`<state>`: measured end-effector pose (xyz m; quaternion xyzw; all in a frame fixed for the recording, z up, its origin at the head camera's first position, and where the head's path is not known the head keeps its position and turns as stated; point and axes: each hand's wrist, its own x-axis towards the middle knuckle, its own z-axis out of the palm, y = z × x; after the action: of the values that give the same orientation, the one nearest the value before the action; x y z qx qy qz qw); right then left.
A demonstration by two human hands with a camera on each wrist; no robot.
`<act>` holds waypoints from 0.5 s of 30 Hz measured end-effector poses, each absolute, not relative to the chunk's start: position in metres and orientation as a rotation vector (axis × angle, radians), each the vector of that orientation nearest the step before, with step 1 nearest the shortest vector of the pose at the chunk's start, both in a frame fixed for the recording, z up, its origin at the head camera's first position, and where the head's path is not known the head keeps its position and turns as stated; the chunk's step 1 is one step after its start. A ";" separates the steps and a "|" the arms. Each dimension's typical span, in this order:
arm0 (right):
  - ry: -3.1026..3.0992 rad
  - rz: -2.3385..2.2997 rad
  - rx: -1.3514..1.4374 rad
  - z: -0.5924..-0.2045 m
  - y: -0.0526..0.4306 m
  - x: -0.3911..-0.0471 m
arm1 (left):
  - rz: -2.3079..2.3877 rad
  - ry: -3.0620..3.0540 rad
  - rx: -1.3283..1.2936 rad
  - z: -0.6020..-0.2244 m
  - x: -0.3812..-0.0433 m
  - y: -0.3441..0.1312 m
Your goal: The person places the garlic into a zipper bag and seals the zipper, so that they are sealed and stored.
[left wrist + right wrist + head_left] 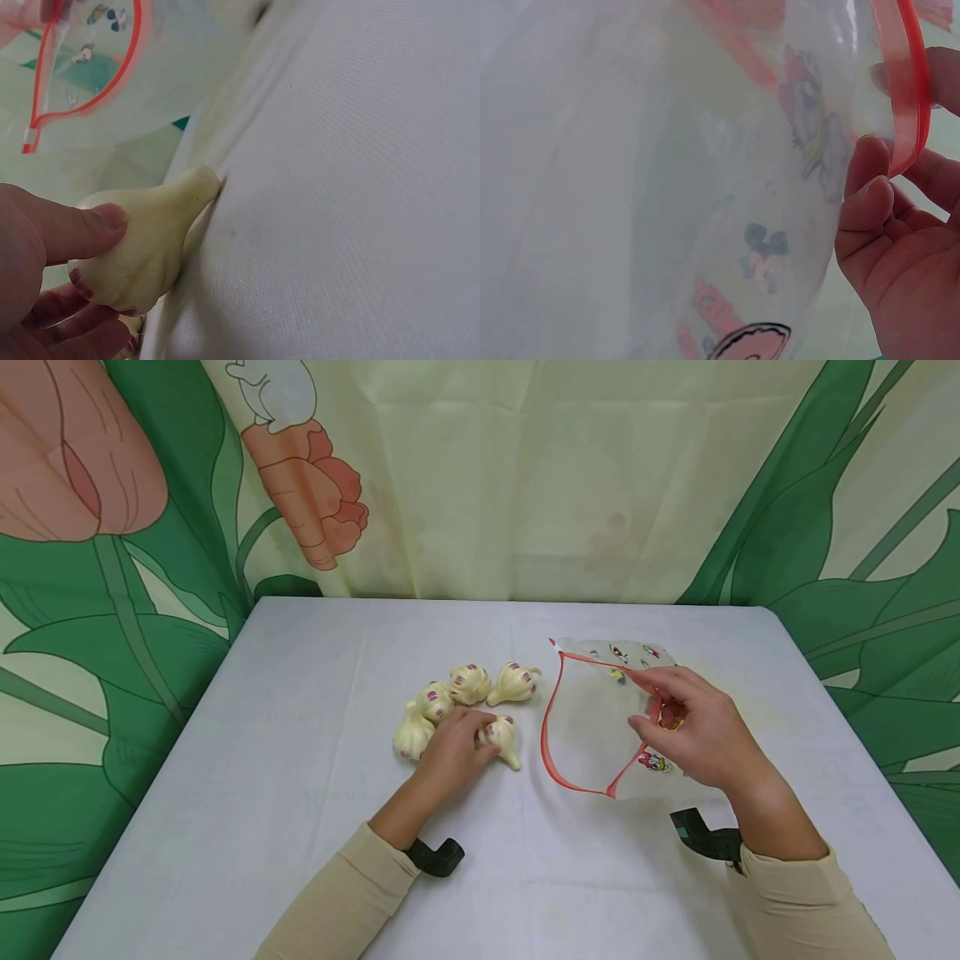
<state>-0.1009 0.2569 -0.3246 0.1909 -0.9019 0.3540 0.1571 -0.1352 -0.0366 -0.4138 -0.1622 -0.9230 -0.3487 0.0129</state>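
My left hand (459, 745) grips a garlic bulb (501, 739) at the right of a small group of bulbs. In the left wrist view the thumb lies over the bulb (146, 240) and the fingers are under it, its stem end close to the cloth. My right hand (693, 722) holds the rim of a clear zip bag (592, 718) with a red edge and cartoon prints. The bag's mouth gapes toward the left. The right wrist view shows fingers and thumb at the red rim (911, 90), the see-through bag wall filling the left.
Several more garlic bulbs (469, 683) lie in a curved row behind and left of my left hand. A white cloth covers the table (247, 827). A printed curtain (600, 468) hangs behind the table's far edge.
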 end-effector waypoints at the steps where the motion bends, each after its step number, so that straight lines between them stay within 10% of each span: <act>1: -2.581 1.013 0.547 -0.325 0.257 -0.101 | -1.090 -2.875 -0.502 -0.414 -0.135 -0.037; 15: -2.583 0.994 0.546 -0.325 0.257 -0.101 | -1.104 -2.853 -0.532 -0.402 -0.130 -0.038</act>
<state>-0.1012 0.2566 -0.3246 0.1910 -0.9039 0.3479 0.1598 -0.1301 -0.0380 -0.4022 -0.1712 -0.9187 -0.3555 0.0184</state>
